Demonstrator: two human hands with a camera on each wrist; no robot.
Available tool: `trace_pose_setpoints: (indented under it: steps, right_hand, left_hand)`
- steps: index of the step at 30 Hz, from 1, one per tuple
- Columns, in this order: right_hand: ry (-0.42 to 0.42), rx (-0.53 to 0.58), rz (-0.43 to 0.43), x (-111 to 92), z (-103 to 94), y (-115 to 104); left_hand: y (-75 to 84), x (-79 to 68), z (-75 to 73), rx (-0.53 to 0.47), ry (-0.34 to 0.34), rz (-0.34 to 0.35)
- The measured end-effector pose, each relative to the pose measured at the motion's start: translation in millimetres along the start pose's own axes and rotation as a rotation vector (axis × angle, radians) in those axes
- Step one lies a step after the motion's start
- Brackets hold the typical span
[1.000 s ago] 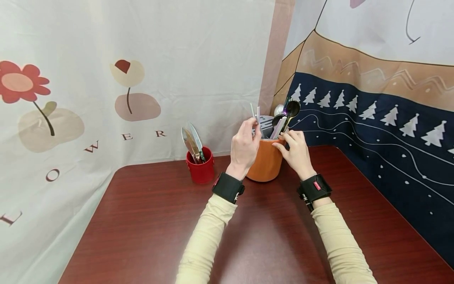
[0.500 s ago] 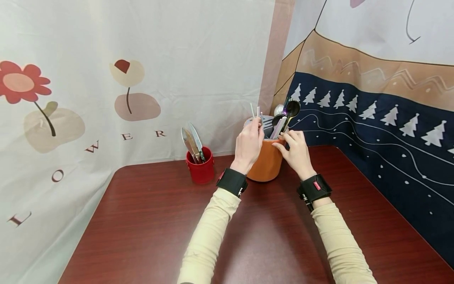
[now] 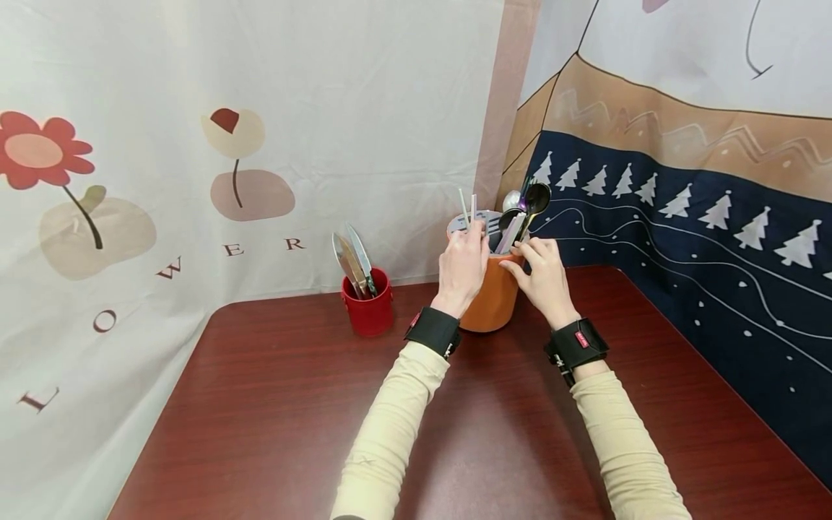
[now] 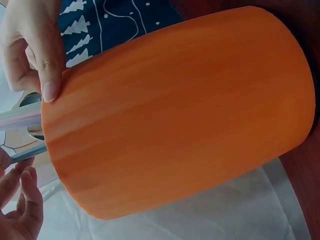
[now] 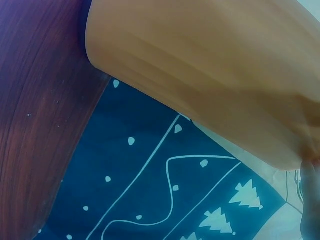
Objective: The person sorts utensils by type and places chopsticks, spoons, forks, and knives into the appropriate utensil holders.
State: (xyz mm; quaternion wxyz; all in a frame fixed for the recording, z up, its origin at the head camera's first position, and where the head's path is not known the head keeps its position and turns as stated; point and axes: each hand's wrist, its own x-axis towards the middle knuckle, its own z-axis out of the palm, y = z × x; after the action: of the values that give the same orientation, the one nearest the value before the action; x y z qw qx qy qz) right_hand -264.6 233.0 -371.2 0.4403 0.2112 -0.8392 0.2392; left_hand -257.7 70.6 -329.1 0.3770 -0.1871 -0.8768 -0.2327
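Observation:
An orange utensil holder (image 3: 492, 300) stands near the back of the table, with a grey slotted top, spoons and thin pale sticks showing above it. My left hand (image 3: 463, 266) is at its near left rim. In the left wrist view, its fingers pinch a thin blue-grey strip-like handle (image 4: 29, 152) whose other end passes behind the rim; its kind is unclear. My right hand (image 3: 546, 278) holds the rim on the right, thumb (image 4: 50, 90) pressed on the outer wall. A black spoon (image 3: 537, 197) leans out at the back right.
A red cup (image 3: 368, 314) with several knives (image 3: 354, 263) stands left of the holder. The reddish-brown table (image 3: 273, 419) ends at printed curtains (image 3: 377, 144) behind and on the right.
My left hand has moved right along the holder's rim and down, the thin handle lowering with it. The right hand has stayed on the rim.

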Motion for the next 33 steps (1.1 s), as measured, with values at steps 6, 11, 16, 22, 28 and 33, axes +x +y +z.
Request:
trace_pose_setpoints:
  steps: [6, 11, 16, 22, 28, 33]
  right_hand:
    - [-0.010, 0.003, 0.007, 0.3, 0.4, -1.0]
    - [-0.015, 0.004, 0.009, -0.1, -0.1, -1.4]
    - [-0.016, 0.000, 0.012, 0.8, -0.1, -1.9]
    - [-0.014, 0.000, 0.011, 1.4, 0.4, -2.0]
    - [-0.001, 0.004, 0.016, 0.7, 1.5, -2.0]
    - [0.009, -0.004, 0.022, -0.3, 1.7, -3.0]
  left_hand:
    - [-1.2, -2.6, 4.1, 0.035, -0.034, 0.031]
    - [-2.3, -4.3, 5.4, 0.018, -0.055, 0.026]
    - [-4.4, -6.9, 5.4, 0.009, -0.073, 0.039]
    - [-10.2, -13.1, 4.9, 0.022, -0.073, 0.085]
    - [-19.1, -25.8, 3.9, -0.056, -0.070, 0.067]
    - [-28.4, -41.0, -1.1, -0.125, -0.059, 0.066]
